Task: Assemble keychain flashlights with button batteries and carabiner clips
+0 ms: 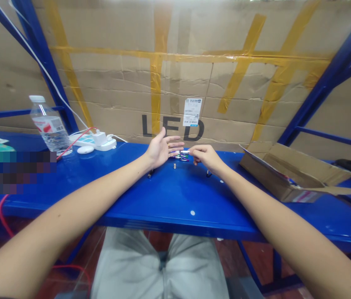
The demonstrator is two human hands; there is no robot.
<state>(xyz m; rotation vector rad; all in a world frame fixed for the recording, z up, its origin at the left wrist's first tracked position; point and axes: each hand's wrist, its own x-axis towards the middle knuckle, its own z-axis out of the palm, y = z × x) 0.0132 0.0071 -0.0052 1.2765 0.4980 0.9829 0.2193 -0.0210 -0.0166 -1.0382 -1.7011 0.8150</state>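
My left hand [159, 150] is open, palm turned inward, its thumb up and fingers stretched toward the right hand. Between the fingertips of my right hand [205, 156] is pinched one end of a small silvery cylinder [185, 152]; its other end reaches close to the left fingers, and I cannot tell if they touch it. Just below lie several slim shiny purple and green sticks [181, 158], partly hidden by the hands. A few tiny silver round pieces [174, 165] sit on the blue table [169, 195]. A small dark piece [150, 173] lies under my left wrist, another [208, 173] beside my right wrist.
An open cardboard box [275, 176] stands at the right. To the left are a water bottle [49, 126], a power strip [105, 144] with white plugs, a white round case [85, 150] and a red cable [72, 143]. A large taped cardboard sheet [125, 83] closes off the back.
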